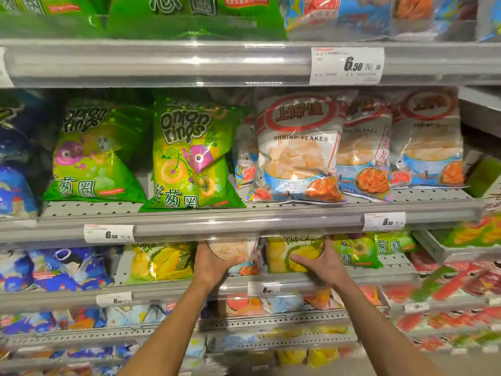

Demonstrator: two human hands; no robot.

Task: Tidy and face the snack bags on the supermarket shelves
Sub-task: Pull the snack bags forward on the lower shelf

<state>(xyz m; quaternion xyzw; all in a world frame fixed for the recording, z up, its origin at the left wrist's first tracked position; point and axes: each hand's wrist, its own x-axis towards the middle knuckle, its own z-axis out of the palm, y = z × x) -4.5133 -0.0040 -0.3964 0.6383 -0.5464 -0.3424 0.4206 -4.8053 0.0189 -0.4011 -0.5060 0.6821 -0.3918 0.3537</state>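
Observation:
My left hand (214, 260) grips a shrimp flakes bag (233, 249) on the third shelf, thumb curled over its front. My right hand (322, 263) holds a yellow durian potato chip bag (287, 252) right beside it, thumb across its face. Both bags stand partly hidden under the shelf rail above. A second yellow durian bag (162, 261) stands to the left, and a green onion rings bag (357, 251) lies to the right. On the shelf above, two green onion rings bags (187, 156) and several shrimp flakes bags (298, 150) stand facing out.
Grey shelf rails with price tags (108, 233) run across each level. Blue snack bags (67, 270) fill the left side. Red and orange bags (455, 283) crowd the right side. Lower shelves hold more mixed bags, blurred.

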